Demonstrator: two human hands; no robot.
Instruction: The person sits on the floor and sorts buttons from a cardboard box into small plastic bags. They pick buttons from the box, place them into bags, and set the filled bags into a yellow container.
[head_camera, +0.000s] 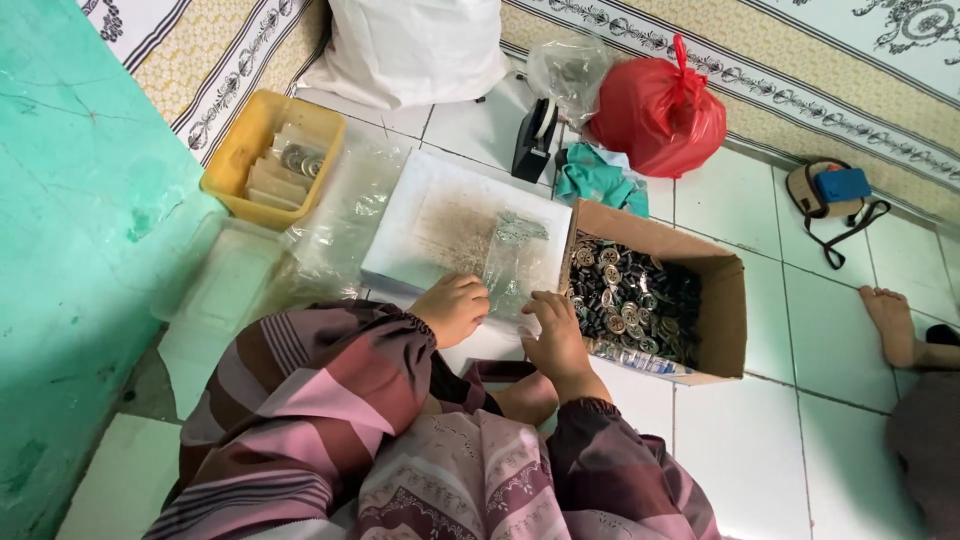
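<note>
A small clear plastic bag (512, 255) lies on a white flat board (430, 215) in front of me, with a few dark round pieces at its far end. My left hand (452, 306) pinches the bag's near left edge. My right hand (553, 328) holds its near right edge, right beside a cardboard box (722, 300) full of dark and silver round pieces (625, 295).
A yellow tub (240, 150) with packed bags sits far left, clear plastic sheets (340, 215) beside it. A tape dispenser (535, 135), teal cloth (598, 178), red bag (660, 115), white sack (415, 45) and small pouch (830, 190) lie beyond. Another person's foot (892, 322) rests at right. A green wall (70, 250) stands left.
</note>
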